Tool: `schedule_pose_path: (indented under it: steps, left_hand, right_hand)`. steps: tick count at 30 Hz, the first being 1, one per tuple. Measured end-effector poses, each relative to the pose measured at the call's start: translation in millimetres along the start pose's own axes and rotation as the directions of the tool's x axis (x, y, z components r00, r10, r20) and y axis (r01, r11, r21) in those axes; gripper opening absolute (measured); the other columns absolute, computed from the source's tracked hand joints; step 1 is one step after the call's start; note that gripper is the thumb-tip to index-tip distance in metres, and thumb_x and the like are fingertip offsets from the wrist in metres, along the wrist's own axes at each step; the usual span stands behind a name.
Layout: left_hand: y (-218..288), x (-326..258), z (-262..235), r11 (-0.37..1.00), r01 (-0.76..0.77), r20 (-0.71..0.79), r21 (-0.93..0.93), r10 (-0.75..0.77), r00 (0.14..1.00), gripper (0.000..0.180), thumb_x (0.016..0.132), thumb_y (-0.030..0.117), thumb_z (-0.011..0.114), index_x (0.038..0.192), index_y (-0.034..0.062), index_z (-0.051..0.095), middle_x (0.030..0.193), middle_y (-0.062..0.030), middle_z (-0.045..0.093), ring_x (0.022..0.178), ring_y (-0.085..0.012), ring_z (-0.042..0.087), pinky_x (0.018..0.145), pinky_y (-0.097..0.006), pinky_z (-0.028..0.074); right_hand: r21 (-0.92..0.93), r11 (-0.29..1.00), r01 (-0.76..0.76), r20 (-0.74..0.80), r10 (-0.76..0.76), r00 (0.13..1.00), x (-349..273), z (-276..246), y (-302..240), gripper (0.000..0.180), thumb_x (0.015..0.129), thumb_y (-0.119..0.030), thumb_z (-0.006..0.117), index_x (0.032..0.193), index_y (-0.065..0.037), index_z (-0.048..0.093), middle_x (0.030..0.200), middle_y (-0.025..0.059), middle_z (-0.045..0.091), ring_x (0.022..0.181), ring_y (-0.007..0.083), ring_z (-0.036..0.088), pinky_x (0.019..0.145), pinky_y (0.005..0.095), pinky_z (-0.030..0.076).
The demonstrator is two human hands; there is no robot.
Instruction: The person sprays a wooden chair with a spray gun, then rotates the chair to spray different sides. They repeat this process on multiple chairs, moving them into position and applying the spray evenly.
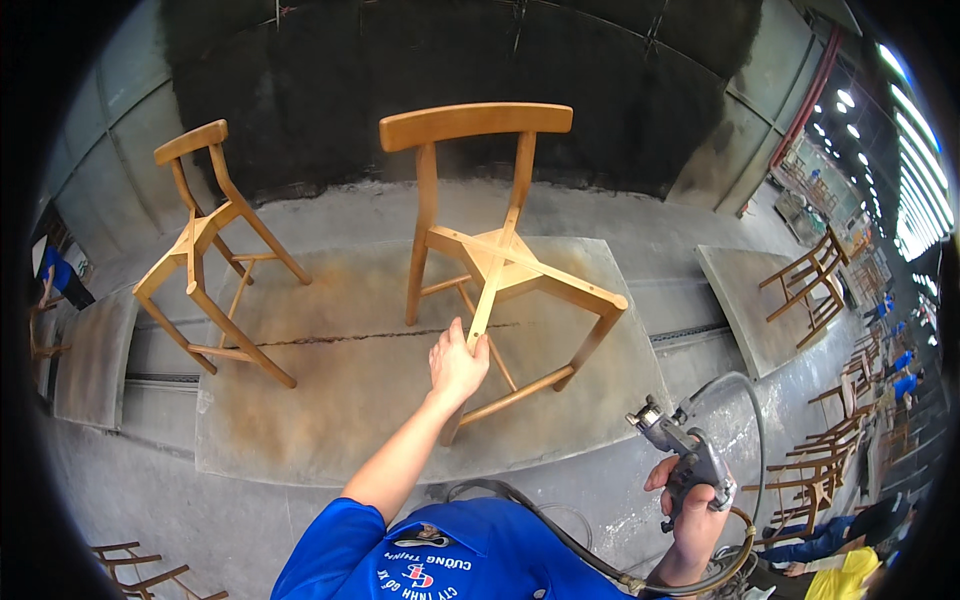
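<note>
A wooden chair frame (476, 122) with a curved top rail and crossed seat braces stands upright in the middle, on a stained flat board (330, 430). My left hand (459, 362) is closed around the near front corner of its seat frame. At the lower right, my right hand (692, 505) grips a metal spray gun (690, 450), held apart from the chair with its nozzle end toward the upper left. A hose (752, 420) loops from the gun. No spray is visible.
A second chair frame (205, 235) stands on the board's left part. Another chair (808, 285) is on a separate board (745, 310) at right. A dark-stained wall (340, 100) rises behind. Rows of chairs (815, 460) and a person in yellow (855, 575) are at the right.
</note>
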State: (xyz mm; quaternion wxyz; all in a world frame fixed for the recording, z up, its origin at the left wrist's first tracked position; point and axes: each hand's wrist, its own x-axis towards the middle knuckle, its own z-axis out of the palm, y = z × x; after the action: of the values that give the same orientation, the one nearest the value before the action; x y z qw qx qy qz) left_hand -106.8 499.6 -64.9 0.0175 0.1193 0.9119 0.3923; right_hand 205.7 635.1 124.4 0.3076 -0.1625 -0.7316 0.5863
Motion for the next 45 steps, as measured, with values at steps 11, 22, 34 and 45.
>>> schedule_pose_path:
  steps: [11, 22, 34, 45]
  left_hand:
    - [-13.4, 29.8, -2.8, 0.946, 0.083, 0.195, -0.315, -0.021, 0.981, 0.080, 0.095, 0.039, 0.063, 0.151, -0.0057, 0.026, 0.124, -0.0342, 0.061, 0.119, -0.0382, 0.062, 0.101, -0.042, 0.047]
    - [-30.9, 22.8, 12.2, 0.949, -0.015, 0.163, -0.314, 0.070, 0.984, 0.084, 0.096, 0.043, 0.063, 0.152, -0.0058, 0.023, 0.141, -0.0341, 0.048, 0.129, -0.0378, 0.052, 0.109, -0.041, 0.040]
    - [-55.5, 137.9, 0.1, 0.936, -0.026, -0.092, -0.350, -0.007, 0.996, 0.075, 0.102, 0.042, 0.052, 0.150, -0.0082, 0.024, 0.142, -0.0284, 0.046, 0.128, -0.0282, 0.052, 0.106, -0.039, 0.042]
    - [-318.6, -24.9, 25.6, 0.787, 0.614, 0.735, 0.052, -0.446, 0.510, 0.056, 0.099, 0.029, 0.056, 0.144, -0.0007, 0.038, 0.119, -0.0187, 0.062, 0.099, -0.0275, 0.064, 0.085, -0.045, 0.055]
  right_hand:
    - [-0.039, 0.983, -0.182, -0.239, 0.168, 0.956, -60.0, -15.0, 21.7, 0.080, 0.087, -0.077, 0.048, 0.098, 0.002, 0.054, 0.082, 0.0105, 0.060, 0.073, 0.0202, 0.066, 0.042, 0.0210, 0.038]
    - [0.054, 0.910, -0.412, -0.659, 0.342, 0.670, -169.1, 14.1, 34.6, 0.073, 0.091, -0.071, 0.053, 0.097, 0.002, 0.056, 0.073, 0.0082, 0.063, 0.051, 0.0094, 0.053, 0.041, 0.0210, 0.035]
    - [-0.041, 0.989, -0.141, -0.631, 0.084, 0.771, -183.9, 40.3, 57.7, 0.083, 0.090, -0.068, 0.058, 0.130, 0.005, 0.056, 0.076, 0.0089, 0.068, 0.050, 0.0064, 0.050, 0.046, 0.0207, 0.038]
    - [0.195, 0.803, -0.563, -0.687, 0.521, 0.506, -196.2, 20.8, 114.1, 0.036, 0.104, -0.035, 0.054, 0.102, 0.000, 0.063, 0.073, 0.0023, 0.064, 0.054, 0.0035, 0.047, 0.047, 0.0219, 0.034]
